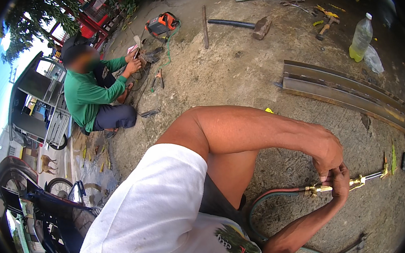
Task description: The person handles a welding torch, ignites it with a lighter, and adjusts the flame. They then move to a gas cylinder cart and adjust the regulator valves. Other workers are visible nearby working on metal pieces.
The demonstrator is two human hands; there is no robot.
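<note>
At your 3 o'clock lie long steel beams point(351, 98); at 4, the torch point(324, 188) (brass-coloured) runs through your right hand point(340, 181), fingers clamped round it. Your left hand point(328, 151) arches above; whether its fingers grip, I can't tell.

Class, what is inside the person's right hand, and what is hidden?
A brass torch; it shows on either side of the right hand, whose grip covers its middle.
</note>
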